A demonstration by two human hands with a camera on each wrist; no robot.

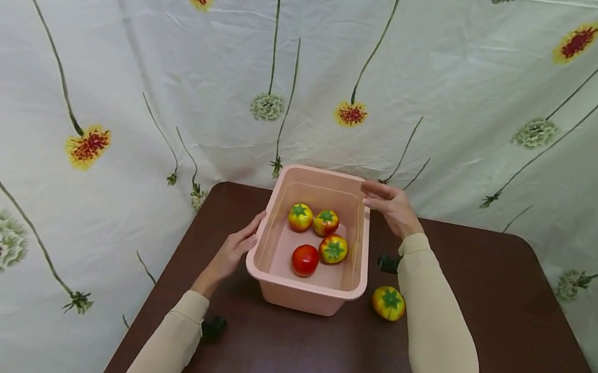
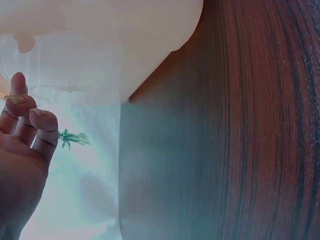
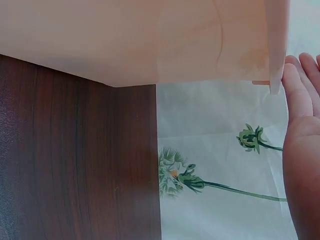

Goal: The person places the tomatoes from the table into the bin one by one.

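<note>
A pink plastic bin [image 1: 303, 301] sits on the dark table, its inside facing up. On its floor lie a red tomato [image 1: 305, 260] and three yellow-and-red round fruits [image 1: 333, 249] with green leafy tops. My left hand [image 1: 230, 256] is at the bin's left side, fingertips right at the rim; in the left wrist view its fingers bend loosely beside the pale wall. At the far right corner, my right hand [image 1: 390, 205] has its fingers extended along the rim, thumb close to the edge. Neither palm wraps around anything.
Another yellow-and-red fruit [image 1: 388, 303] lies on the table right of the bin, near the right sleeve. Behind the wood-grained table [image 1: 485, 309] hangs a white flower-print cloth [image 1: 454, 106]. Small black devices [image 1: 213, 328] show beside both forearms.
</note>
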